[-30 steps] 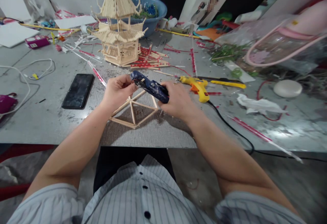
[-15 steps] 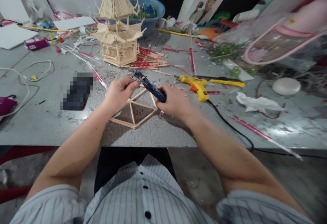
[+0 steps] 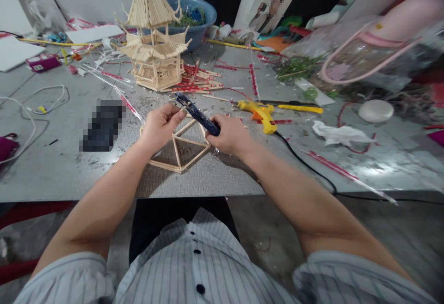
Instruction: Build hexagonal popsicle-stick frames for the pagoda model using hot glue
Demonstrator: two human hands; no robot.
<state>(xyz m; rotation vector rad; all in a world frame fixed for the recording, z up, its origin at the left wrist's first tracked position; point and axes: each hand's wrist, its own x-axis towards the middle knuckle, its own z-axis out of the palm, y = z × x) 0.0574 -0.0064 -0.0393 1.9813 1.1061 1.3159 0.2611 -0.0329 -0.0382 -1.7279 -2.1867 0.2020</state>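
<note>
My right hand (image 3: pixel 229 133) is closed around one end of a long, worn, dark blue hand tool (image 3: pixel 199 115), whose kind I cannot make out. The tool slants up to the left, its far end beside the fingertips of my left hand (image 3: pixel 162 124). Those fingers are pinched on a small pale wooden stick (image 3: pixel 183 108), mostly hidden, close to the tool. Below both hands a flat frame of wooden sticks (image 3: pixel 178 156) with spokes meeting at its middle lies on the table. My left hand and wrist cover part of it.
A pagoda model of sticks (image 3: pixel 156 50) stands behind my hands beside red-marked sticks (image 3: pixel 197 77). A yellow glue gun (image 3: pixel 260 114) with a black cord lies to the right, and a phone (image 3: pixel 102 126) to the left. A blue basin (image 3: pixel 208 15) sits at the back.
The whole scene has shifted slightly left as the camera turned. My hands keep nearly the same pose around the dark blue tool, and the stick frame lies as before.
</note>
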